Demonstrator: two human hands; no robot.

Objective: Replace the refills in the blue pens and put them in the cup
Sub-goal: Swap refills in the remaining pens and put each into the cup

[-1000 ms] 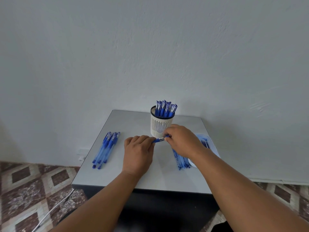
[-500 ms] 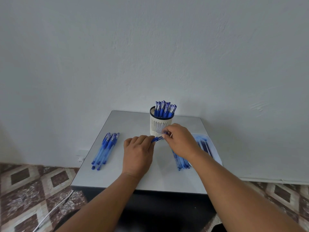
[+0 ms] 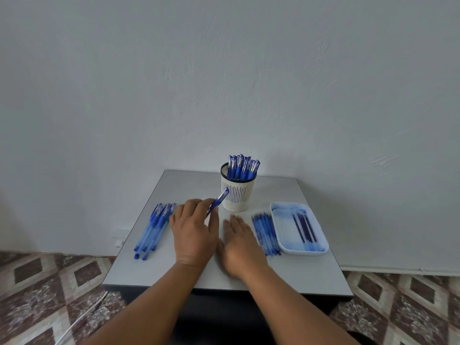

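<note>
Left of the white slotted plastic cup (image 3: 237, 192), the left hand (image 3: 195, 232) pinches one blue plastic pen (image 3: 218, 201).
Its long body tilts up toward the cup, just beside it. The right hand (image 3: 240, 241), fingers straight and together, rests flat below the cup.

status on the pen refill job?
Done: a full bunch of pens stands in the cup. In hand: the left hand holds one capped pen, tip toward the cup; the right hand lies flat and empty. Left: a row of pens on the table's left side.
</note>
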